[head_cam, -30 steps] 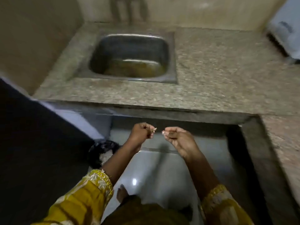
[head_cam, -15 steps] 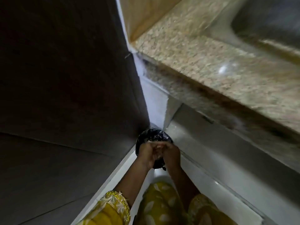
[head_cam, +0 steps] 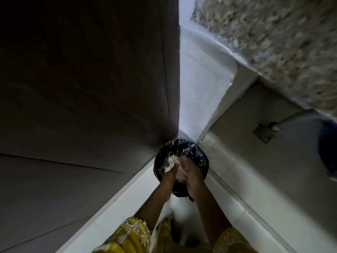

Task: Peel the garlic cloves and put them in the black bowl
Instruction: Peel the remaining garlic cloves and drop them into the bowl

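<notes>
A small bin lined with a black plastic bag [head_cam: 182,145] stands on the floor in the corner. My left hand [head_cam: 170,173] and my right hand [head_cam: 192,173] are held close together right above its mouth, palms facing each other and fingers stretched out. Pale papery garlic skins [head_cam: 168,161] show between my fingers and inside the bag. No garlic clove and no black bowl are in view. Motion blurs the fingertips.
A dark wooden panel [head_cam: 91,88] fills the left side. The granite counter's [head_cam: 273,42] edge runs across the top right, with a grey pipe fitting [head_cam: 273,126] on the wall beneath it. A blue object [head_cam: 328,148] sits at the right edge. White floor tiles [head_cam: 200,88] lie beyond the bin.
My view swung from the sink counter down to the floor corner. My hands, apart and pinching small bits a second ago, came together over the black-lined bin.
</notes>
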